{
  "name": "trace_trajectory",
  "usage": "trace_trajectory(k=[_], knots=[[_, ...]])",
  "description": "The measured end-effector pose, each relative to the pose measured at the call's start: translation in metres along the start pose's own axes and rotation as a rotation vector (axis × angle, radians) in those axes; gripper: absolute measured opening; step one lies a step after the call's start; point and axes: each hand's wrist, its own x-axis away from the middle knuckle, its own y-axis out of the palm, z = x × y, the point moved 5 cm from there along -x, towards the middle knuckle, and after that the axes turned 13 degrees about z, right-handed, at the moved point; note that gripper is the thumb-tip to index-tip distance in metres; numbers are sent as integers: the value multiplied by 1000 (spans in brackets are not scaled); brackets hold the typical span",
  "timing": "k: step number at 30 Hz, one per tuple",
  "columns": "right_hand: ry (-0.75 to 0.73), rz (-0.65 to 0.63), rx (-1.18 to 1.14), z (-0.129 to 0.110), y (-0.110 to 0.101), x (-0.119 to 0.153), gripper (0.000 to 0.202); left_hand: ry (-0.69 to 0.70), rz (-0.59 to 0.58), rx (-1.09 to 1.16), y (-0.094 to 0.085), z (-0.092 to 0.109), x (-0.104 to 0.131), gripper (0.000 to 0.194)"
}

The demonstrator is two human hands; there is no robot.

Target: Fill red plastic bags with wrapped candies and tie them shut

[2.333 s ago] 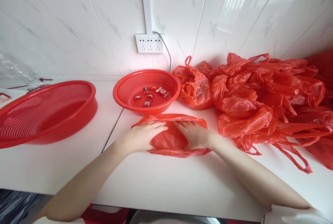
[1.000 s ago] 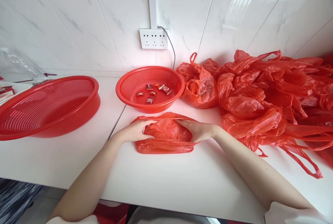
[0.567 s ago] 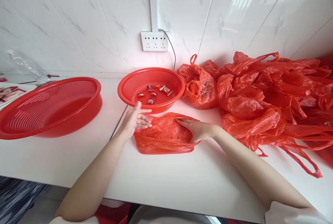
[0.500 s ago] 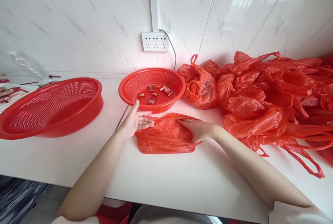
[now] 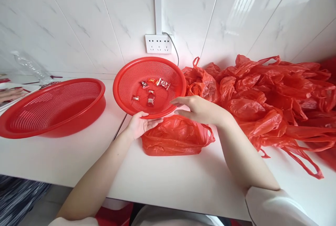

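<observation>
My left hand (image 5: 138,125) grips the near rim of a round red plastic colander (image 5: 125,82), thumb on top and fingers below. The colander is tilted toward me, and several small wrapped sweets (image 5: 151,100) lie in it. At the colander's right near side hovers my right hand (image 5: 194,108), its fingers apart and holding nothing; I cannot tell whether a fingertip touches the rim. Just below both hands, a red plastic bag (image 5: 173,142) lies on the table with its mouth open.
A large heap of red plastic bags (image 5: 267,96) covers the right side. To the left stands a bigger red colander (image 5: 97,103). Another person's hand (image 5: 12,94) shows at the far left near a clear plastic bottle (image 5: 31,66). A socket strip (image 5: 158,44) is on the tiled wall.
My left hand has taken hold of the colander's rim, and the colander has tipped up toward me. My right hand has come out of the bag and moved up to the colander.
</observation>
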Motion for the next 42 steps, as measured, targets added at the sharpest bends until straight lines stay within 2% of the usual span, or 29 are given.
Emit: trace_trajectory(k=[3, 7, 11, 14, 16, 20, 25, 29, 32, 34, 37, 39, 42], knots=[[92, 39, 127, 14, 8, -7, 30, 17, 4, 8, -4, -2, -4, 42], [97, -23, 166, 28, 13, -3, 26, 74, 53, -42, -8, -4, -7, 35], [38, -9, 105, 38, -2, 4, 28, 178, 77, -103, -5, -4, -4, 29], [43, 88, 125, 45, -16, 6, 30, 233, 77, -112, -2, -4, -1, 26], [46, 149, 179, 48, -17, 5, 28, 249, 65, -108, -1, -4, 0, 25], [-8, 143, 229, 45, 4, -3, 26, 241, 33, -126, 2, -7, 2, 23], [-78, 6, 128, 40, 48, -8, 38, 261, 7, -162, 6, -9, 6, 23], [-79, -95, 97, 40, 65, -8, 51, 308, 63, -153, 4, -9, 6, 23], [-149, -120, 1, 37, 63, -7, 38, 350, 115, -142, 1, -6, 4, 23], [-132, -57, -43, 38, 56, -8, 30, 353, 116, -132, -1, -5, 3, 24], [-5, 64, -93, 43, 47, -10, 38, 333, 95, -120, -1, -5, 2, 24], [62, 74, -156, 45, 44, -9, 47, 334, 88, -118, -1, -6, 3, 23], [106, 60, -242, 45, 42, -8, 47, 343, 78, -115, 0, -7, 3, 23]])
